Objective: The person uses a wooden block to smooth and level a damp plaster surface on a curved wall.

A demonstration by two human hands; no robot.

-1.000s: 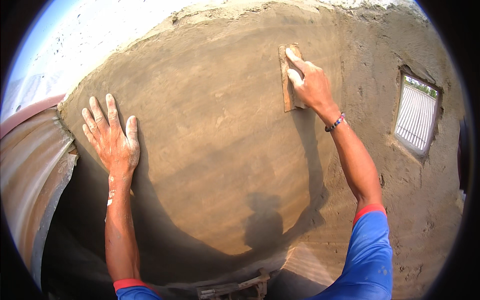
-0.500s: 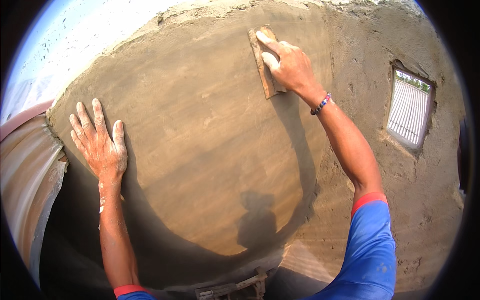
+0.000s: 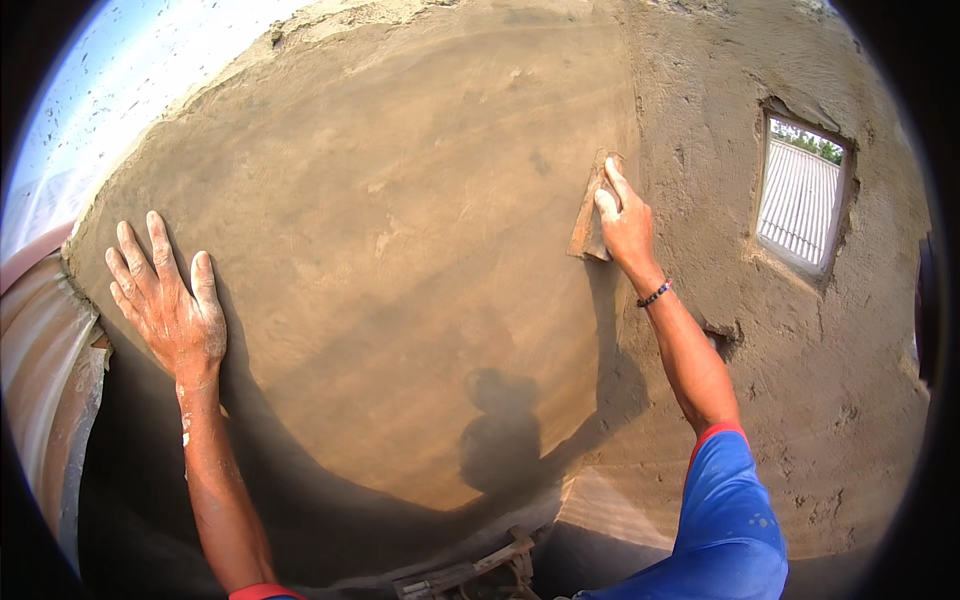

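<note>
A broad, smoothed plaster wall (image 3: 420,230) faces me, with shadows across its lower part. My left hand (image 3: 170,300) is open, palm down with fingers spread on the wall's left side, chalky with dust. My right hand (image 3: 628,225) grips a flat wooden float (image 3: 583,235) against the wall near the inside corner on the right, its index finger stretched along the back of the tool. A dark beaded bracelet (image 3: 655,295) circles my right wrist.
A rougher plastered wall (image 3: 820,380) at right has a small window opening (image 3: 800,195) showing corrugated roofing and greenery. Corrugated metal sheets (image 3: 40,350) with a pinkish edge stand at left. A wooden frame (image 3: 460,575) is low at bottom centre. Sky shows at upper left.
My right hand and float have travelled down and rightward toward the corner from high on the wall. My left hand appears further left and slightly lower in view, as the whole view has shifted.
</note>
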